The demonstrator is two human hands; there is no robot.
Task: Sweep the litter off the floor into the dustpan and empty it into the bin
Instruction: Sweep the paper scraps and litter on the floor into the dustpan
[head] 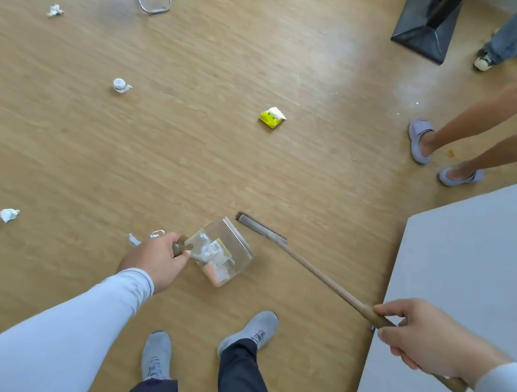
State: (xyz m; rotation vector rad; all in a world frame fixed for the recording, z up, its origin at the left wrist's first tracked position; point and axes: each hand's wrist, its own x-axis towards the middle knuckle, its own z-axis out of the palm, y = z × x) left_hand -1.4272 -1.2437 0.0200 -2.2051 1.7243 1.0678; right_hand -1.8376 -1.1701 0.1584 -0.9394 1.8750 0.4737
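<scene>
The left hand (155, 256) is gripping the short brown handle of a clear dustpan (224, 251), fingers wrapped tight around it, and the pan is sitting low over the wooden floor (190, 153) just ahead of the person's grey shoes. Inside the dustpan, a small heap is lying: white crumpled paper, a printed wrapper and something orange near the lower edge. The right hand (423, 338) is clamping the wooden shaft of the broom (307, 267), whose dark bristle head is resting just beyond the pan's open mouth.

Litter is still lying scattered across the floor: a yellow packet (272, 118) well ahead, a small white cup (120, 86), and crumpled paper scraps (8, 214) off to the left. A grey bench (469, 292) is filling the right side. No bin is showing in view.
</scene>
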